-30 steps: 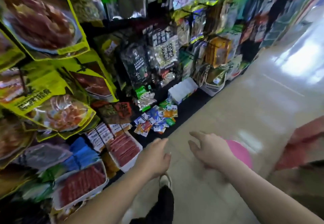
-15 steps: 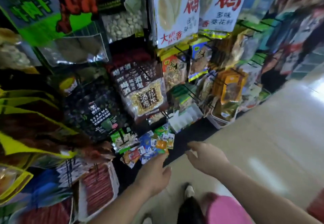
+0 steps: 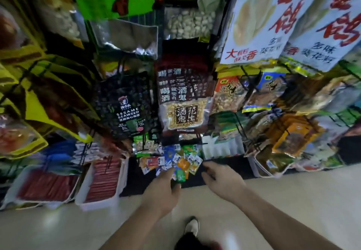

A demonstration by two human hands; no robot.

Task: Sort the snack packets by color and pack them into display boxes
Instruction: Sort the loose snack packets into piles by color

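Both bare forearms are being held out forward and downward, drawing closer together toward the wrists. The left hand point(image 3: 162, 189) is being stretched ahead with its back turned upward, its fingers point(image 3: 169, 172) being kept nearly straight and the thumb being spread sideways. The right hand point(image 3: 222, 181) is being held just beside it, not touching it, palm down, its fingers point(image 3: 208, 166) being kept loosely bent and relaxed.

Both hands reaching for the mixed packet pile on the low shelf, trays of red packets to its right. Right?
Not quite: the trays of red packets lie to the left of the mixed packet pile, as the head view shows. The left hand and right hand do reach for that pile on the low shelf.
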